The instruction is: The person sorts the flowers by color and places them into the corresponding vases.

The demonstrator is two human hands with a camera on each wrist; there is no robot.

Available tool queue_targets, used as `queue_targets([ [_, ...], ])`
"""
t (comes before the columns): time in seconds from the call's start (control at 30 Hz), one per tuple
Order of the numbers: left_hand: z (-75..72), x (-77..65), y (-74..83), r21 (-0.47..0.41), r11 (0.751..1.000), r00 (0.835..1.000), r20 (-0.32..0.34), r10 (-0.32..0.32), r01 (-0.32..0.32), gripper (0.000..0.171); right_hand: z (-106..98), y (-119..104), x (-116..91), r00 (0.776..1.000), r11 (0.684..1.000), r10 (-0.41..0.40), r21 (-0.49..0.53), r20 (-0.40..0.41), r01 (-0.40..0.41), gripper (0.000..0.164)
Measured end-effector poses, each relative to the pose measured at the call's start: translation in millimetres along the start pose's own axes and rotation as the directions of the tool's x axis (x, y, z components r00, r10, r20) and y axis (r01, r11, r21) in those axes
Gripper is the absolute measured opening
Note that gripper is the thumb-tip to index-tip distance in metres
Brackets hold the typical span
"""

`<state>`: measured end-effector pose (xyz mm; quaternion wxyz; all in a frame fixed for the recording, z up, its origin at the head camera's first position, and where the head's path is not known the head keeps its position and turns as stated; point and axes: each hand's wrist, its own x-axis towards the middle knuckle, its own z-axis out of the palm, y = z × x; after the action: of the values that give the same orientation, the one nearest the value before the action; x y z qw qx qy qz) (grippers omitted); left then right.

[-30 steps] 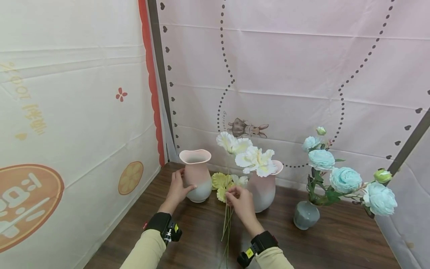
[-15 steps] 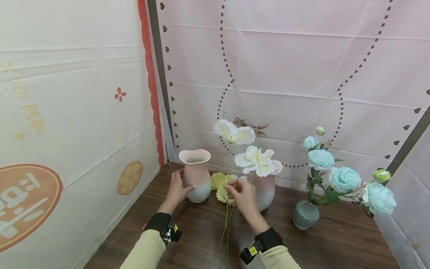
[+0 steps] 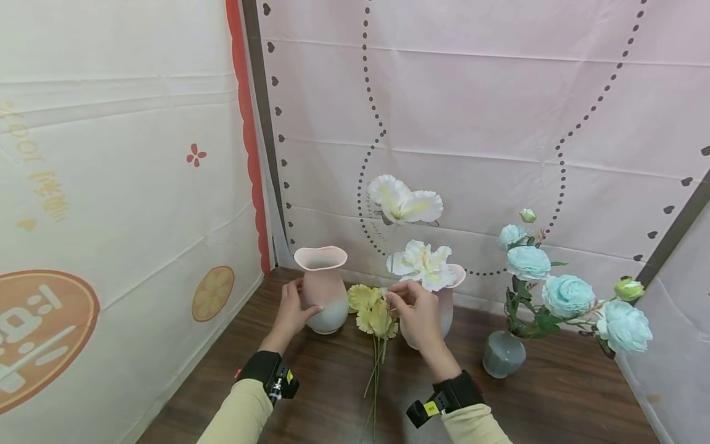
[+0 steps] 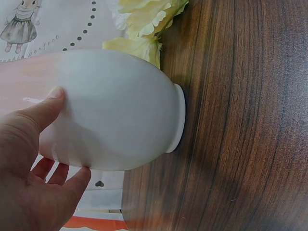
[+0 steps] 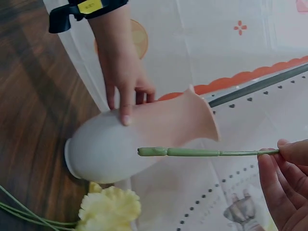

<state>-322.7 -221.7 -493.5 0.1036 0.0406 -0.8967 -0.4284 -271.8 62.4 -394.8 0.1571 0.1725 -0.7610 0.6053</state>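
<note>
My left hand (image 3: pixel 291 313) grips a pink and white vase (image 3: pixel 327 296) standing upright at the left, its mouth unfilled. In the left wrist view the thumb (image 4: pixel 50 103) lies on one side of it and the other fingers on the opposite side. My right hand (image 3: pixel 420 311) pinches the green stem (image 5: pixel 192 152) of a white flower (image 3: pixel 405 202), which stands high above the vases. That stem's lower end is free in the right wrist view. Behind my right hand, a similar vase (image 3: pixel 447 308) is partly hidden, with another white flower (image 3: pixel 423 265) at its mouth.
Yellow flowers (image 3: pixel 374 317) lie between the two vases, their long stems (image 3: pixel 375 388) reaching toward the front. At the right, a small grey vase (image 3: pixel 503 356) holds light blue flowers (image 3: pixel 529 263). Printed cloth (image 3: pixel 471 123) hangs behind the wooden table (image 3: pixel 532 407).
My right hand has risen and shifted right, lifting the white flower up and away from the yellow flowers. The left hand and its vase have stayed in place.
</note>
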Motion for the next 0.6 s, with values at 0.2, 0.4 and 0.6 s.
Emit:
queue_targets([
  [0.2, -0.9, 0.1, 1.5, 0.0, 1.0, 1.0, 0.014, -0.013, 0.013, 0.086, -15, -9, 6, 1.0, 1.0, 0.008, 0.002, -0.024, -0.008, 0.007],
  [0.4, -2.4, 0.5, 2.3, 0.005, 1.0, 1.0, 0.019, -0.019, 0.019, 0.086, -27, -12, 7, 1.0, 1.0, 0.009, -0.03, -0.025, -0.01, 0.01],
  [0.6, -2.3, 1.1, 1.5, -0.004, 1.0, 1.0, 0.022, -0.022, 0.022, 0.086, -36, -10, 8, 0.999, 0.997, 0.03, -0.063, -0.039, -0.033, 0.01],
])
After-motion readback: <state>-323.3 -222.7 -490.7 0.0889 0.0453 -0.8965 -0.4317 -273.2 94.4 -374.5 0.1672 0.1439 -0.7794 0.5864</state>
